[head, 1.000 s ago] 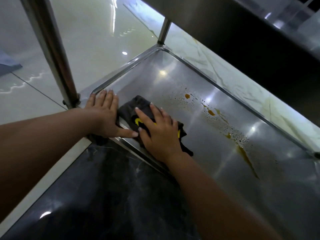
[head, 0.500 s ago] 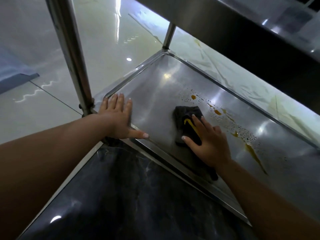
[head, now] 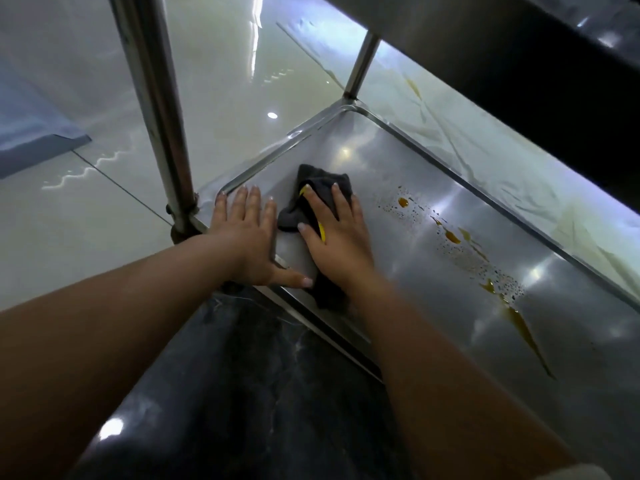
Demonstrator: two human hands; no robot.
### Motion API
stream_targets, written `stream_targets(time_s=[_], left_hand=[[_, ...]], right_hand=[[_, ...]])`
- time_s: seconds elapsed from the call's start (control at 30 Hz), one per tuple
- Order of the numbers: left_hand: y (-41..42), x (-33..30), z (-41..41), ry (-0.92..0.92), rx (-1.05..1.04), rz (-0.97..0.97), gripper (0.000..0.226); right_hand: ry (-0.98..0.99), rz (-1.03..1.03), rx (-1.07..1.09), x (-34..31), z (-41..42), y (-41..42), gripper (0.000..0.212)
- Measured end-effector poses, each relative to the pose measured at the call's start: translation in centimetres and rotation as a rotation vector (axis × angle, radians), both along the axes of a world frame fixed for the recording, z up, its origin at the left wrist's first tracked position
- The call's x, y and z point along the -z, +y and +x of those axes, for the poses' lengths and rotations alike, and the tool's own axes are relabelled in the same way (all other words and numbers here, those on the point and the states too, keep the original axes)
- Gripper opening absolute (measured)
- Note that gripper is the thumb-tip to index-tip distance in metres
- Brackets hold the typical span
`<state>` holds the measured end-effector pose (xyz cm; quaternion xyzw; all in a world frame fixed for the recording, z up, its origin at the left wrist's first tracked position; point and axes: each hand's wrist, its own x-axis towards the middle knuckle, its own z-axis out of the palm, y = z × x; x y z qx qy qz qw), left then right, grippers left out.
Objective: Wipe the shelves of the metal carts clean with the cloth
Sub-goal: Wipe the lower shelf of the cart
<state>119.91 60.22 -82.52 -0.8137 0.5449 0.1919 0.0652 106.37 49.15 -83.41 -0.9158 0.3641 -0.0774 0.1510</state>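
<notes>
Dark cloth (head: 313, 199) under right hand (head: 337, 237), on shelf (head: 433, 289)

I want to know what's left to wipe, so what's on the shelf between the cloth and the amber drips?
In the head view, only bare steel shelf lies between the dark cloth under the right hand and the amber drips; nothing stands there.

Dark grey cloth (head: 322, 188) with yellow; amber spill (head: 519, 323) on silver shelf (head: 433, 289)

You're looking down at a glossy pale tile floor (head: 214, 81) mirroring ceiling lights, with dark marble flooring (head: 259, 393) nearest you.
</notes>
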Motion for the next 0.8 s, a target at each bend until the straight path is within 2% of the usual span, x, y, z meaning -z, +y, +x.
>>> stream_targets(time_s=[0.1, 0.2, 0.3, 0.43, 0.53, 0.6, 0.73, 0.8], left_hand=[[0.0, 0.1, -0.3, -0.007, 0.003, 0.001, 0.151], [0.0, 0.3, 0.0, 0.029, 0.03, -0.025, 0.136], [0.1, 0.7, 0.2, 0.055, 0.056, -0.064, 0.127], [0.0, 0.7, 0.1, 0.019, 0.081, -0.051, 0.13], [-0.9, 0.0, -0.3, -0.082, 0.195, -0.084, 0.128], [-1.5, -0.2, -0.8, -0.148, 0.265, -0.101, 0.123], [-2.8, -0.2, -3.6, -0.094, 0.149, -0.115, 0.12], [-3.7, 0.1, -6.0, -0.073, 0.142, -0.159, 0.112]], right_hand=[[-0.011, -0.024, 0.095, 0.5, 3.4, -2.2, 0.058], [0.009, -0.036, 0.055, 0.6, 3.8, -5.4, 0.059], [0.001, -0.036, 0.086, 0.5, 1.7, -8.5, 0.061], [0.0, -0.048, 0.265, -0.1, -4.8, -10.7, 0.061], [0.029, -0.021, 0.402, -0.3, -10.1, -9.4, 0.062], [0.041, -0.023, 0.418, -0.3, -12.2, -7.6, 0.062], [0.068, -0.085, 0.369, -0.3, -13.9, -4.6, 0.061], [0.134, -0.137, 0.353, -0.3, -14.3, -3.5, 0.061]])
